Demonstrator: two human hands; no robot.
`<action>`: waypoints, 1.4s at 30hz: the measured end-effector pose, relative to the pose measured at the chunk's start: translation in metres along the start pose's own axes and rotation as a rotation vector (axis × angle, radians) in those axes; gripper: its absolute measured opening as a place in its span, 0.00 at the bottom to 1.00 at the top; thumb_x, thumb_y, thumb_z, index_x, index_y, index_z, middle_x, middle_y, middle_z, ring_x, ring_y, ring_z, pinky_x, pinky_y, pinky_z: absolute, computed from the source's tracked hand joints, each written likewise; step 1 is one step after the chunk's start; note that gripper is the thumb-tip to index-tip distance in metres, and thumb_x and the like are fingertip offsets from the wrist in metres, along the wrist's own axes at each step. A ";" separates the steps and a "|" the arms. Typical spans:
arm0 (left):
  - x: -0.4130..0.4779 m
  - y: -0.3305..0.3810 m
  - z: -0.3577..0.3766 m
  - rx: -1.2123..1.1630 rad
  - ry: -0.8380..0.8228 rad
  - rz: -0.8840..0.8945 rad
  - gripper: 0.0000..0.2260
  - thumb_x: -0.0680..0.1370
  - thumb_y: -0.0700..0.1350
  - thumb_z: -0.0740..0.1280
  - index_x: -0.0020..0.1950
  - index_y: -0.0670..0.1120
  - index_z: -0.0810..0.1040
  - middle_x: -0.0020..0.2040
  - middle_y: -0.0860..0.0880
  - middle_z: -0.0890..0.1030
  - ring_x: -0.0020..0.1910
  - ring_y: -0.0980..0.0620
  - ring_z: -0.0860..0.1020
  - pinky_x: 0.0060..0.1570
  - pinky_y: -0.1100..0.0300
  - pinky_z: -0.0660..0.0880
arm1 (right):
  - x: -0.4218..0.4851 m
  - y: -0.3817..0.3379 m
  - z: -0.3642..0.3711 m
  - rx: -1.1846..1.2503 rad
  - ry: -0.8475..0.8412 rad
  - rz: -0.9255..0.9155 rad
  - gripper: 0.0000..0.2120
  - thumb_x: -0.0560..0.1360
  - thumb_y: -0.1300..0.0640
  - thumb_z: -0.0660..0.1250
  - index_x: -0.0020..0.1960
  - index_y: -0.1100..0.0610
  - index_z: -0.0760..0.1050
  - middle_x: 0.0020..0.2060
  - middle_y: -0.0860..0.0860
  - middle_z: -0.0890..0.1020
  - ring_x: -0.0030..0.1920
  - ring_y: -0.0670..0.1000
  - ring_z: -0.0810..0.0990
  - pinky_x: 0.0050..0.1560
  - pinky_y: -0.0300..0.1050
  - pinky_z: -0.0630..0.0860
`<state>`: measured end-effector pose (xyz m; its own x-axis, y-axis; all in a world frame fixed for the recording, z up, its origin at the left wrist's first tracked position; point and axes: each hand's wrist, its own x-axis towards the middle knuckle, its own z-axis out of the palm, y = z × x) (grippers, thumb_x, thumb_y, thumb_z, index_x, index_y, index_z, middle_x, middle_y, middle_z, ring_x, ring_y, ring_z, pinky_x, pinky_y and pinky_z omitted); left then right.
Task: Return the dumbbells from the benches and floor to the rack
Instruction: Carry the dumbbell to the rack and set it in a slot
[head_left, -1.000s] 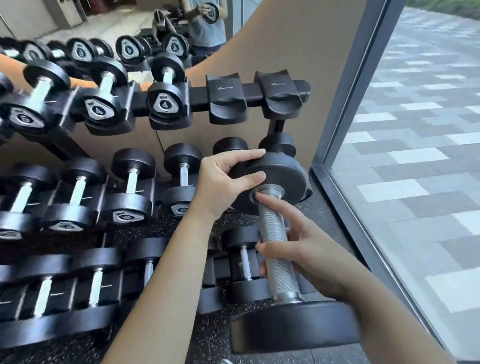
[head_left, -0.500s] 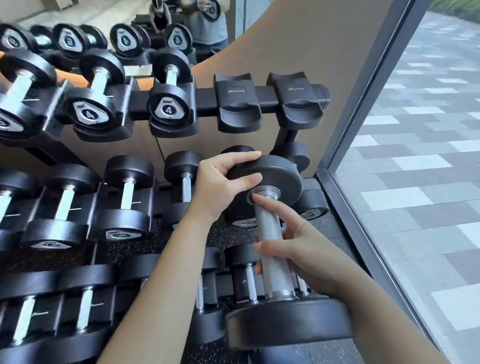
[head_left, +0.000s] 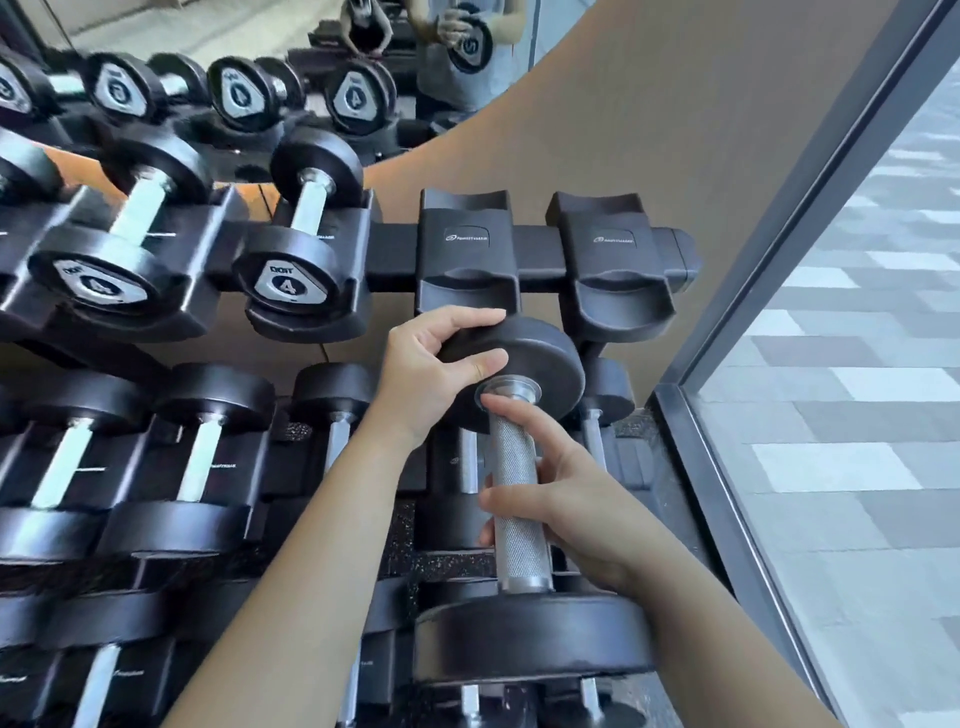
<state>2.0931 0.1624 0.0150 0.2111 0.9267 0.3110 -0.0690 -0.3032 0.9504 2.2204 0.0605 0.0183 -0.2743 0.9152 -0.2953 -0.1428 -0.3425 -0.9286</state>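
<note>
A black dumbbell (head_left: 519, 525) with a knurled steel handle is held in the air, its far head just below the rack's top tier. My left hand (head_left: 431, 374) grips the rim of that far head, fingers over the top and thumb on its face. My right hand (head_left: 566, 499) holds the handle from the right, index finger stretched up toward the collar. The near head (head_left: 530, 639) hangs low in front of me. Two vacant black cradles (head_left: 467, 260) (head_left: 618, 265) sit at the right end of the top tier of the rack (head_left: 389, 249).
Dumbbells marked 4 (head_left: 291, 280) (head_left: 98, 280) fill the top tier to the left. Lower tiers hold several more dumbbells (head_left: 202, 457). A mirror (head_left: 234, 31) behind reflects the rack and a person. A glass wall with a dark frame (head_left: 727, 467) runs close on the right.
The dumbbell has risen, so its far head now sits just under the vacant top cradles. Both hands keep their hold. The view has moved closer to the rack.
</note>
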 end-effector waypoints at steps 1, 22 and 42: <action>0.007 -0.003 0.002 -0.005 0.012 -0.009 0.16 0.66 0.32 0.72 0.45 0.51 0.81 0.44 0.58 0.83 0.49 0.58 0.79 0.52 0.65 0.74 | 0.006 -0.004 -0.006 -0.015 0.002 -0.008 0.33 0.69 0.73 0.66 0.62 0.41 0.70 0.30 0.51 0.79 0.29 0.57 0.79 0.32 0.45 0.79; 0.154 -0.059 -0.017 -0.071 0.097 -0.061 0.16 0.66 0.31 0.71 0.45 0.52 0.81 0.46 0.54 0.82 0.49 0.58 0.79 0.49 0.67 0.74 | 0.159 -0.053 -0.044 -0.127 0.116 -0.091 0.33 0.70 0.73 0.67 0.66 0.45 0.67 0.67 0.60 0.69 0.30 0.49 0.79 0.32 0.38 0.77; 0.267 -0.100 -0.036 -0.083 0.113 0.015 0.17 0.67 0.31 0.71 0.44 0.55 0.81 0.48 0.54 0.81 0.50 0.59 0.77 0.54 0.64 0.73 | 0.279 -0.078 -0.082 -0.142 0.115 -0.183 0.34 0.71 0.68 0.67 0.64 0.36 0.65 0.70 0.45 0.65 0.48 0.54 0.78 0.37 0.41 0.79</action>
<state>2.1215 0.4480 0.0033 0.0988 0.9427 0.3185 -0.1524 -0.3020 0.9411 2.2333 0.3605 -0.0102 -0.1447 0.9801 -0.1359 -0.0424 -0.1433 -0.9888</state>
